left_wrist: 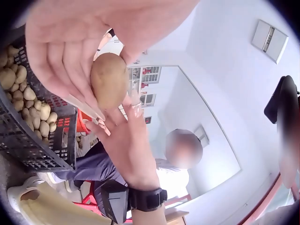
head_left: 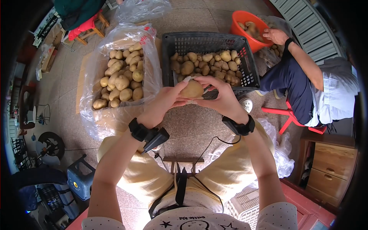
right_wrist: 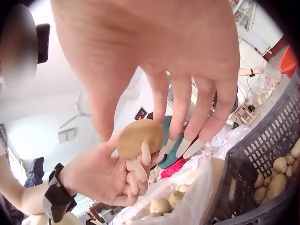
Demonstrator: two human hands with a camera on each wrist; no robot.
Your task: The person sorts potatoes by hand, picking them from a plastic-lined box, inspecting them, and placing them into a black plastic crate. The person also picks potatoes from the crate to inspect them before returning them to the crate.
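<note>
Both hands hold one brown potato (head_left: 192, 89) in front of the body, over the near edge of the black crate. The left hand (head_left: 163, 102) grips it from the left, thumb on the upper side and fingers underneath. From the other side the right hand (head_left: 224, 99) curves its thumb and fingers around the same potato. In the left wrist view the potato (left_wrist: 109, 80) shows a smooth, whole skin between the two hands. The right wrist view has the potato (right_wrist: 140, 139) against the left hand's fingers, with the right hand's long-nailed fingertips (right_wrist: 189, 147) close to it.
A black plastic crate (head_left: 167, 57) of potatoes stands ahead; left of it is a plastic-lined cardboard box (head_left: 153, 73) of potatoes. Another person (head_left: 306, 80) sits at the right on a red stool (head_left: 285, 114), one hand at an orange tub (head_left: 239, 17). A blue stool (head_left: 81, 177) stands at left.
</note>
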